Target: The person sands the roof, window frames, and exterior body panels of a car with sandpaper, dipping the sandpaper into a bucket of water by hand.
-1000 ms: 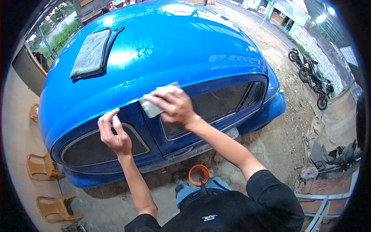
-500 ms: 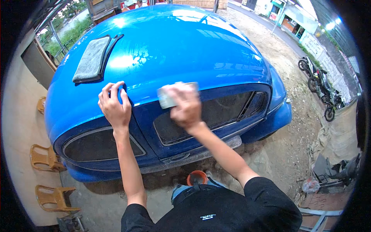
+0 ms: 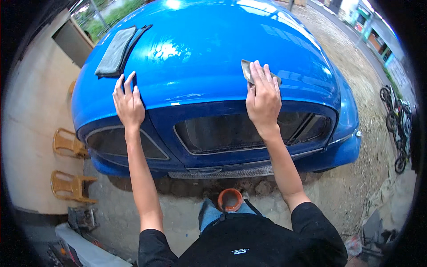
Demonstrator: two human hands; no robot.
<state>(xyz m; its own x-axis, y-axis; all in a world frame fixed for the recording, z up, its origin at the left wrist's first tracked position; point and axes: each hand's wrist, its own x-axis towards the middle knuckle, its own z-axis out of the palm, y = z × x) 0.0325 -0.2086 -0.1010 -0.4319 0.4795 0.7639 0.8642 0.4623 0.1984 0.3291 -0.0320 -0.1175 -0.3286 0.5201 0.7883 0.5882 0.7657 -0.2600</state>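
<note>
A glossy blue car with a rounded roof (image 3: pixel 204 66) fills the middle of the view. On its upper right side, just above the side window (image 3: pixel 222 133), my right hand (image 3: pixel 265 100) presses a grey-beige folded cloth (image 3: pixel 246 70) flat against the paint. Fingers cover most of that cloth; only its edges show. My left hand (image 3: pixel 129 106) rests on the roof edge at the left, fingers spread and holding nothing. Just beyond those fingertips lies a folded grey towel (image 3: pixel 115 54) with a dark border.
An orange-red bucket (image 3: pixel 230 200) stands on the ground by my legs. Brown plastic chairs (image 3: pixel 69 186) line the pale wall on the left. Parked motorcycles (image 3: pixel 398 120) are at the far right. A dark doorway (image 3: pixel 73 42) opens behind the chairs.
My right hand has slid the cloth to the right and farther up onto the roof. The left hand stays at the roof edge. The whole view has shifted.
</note>
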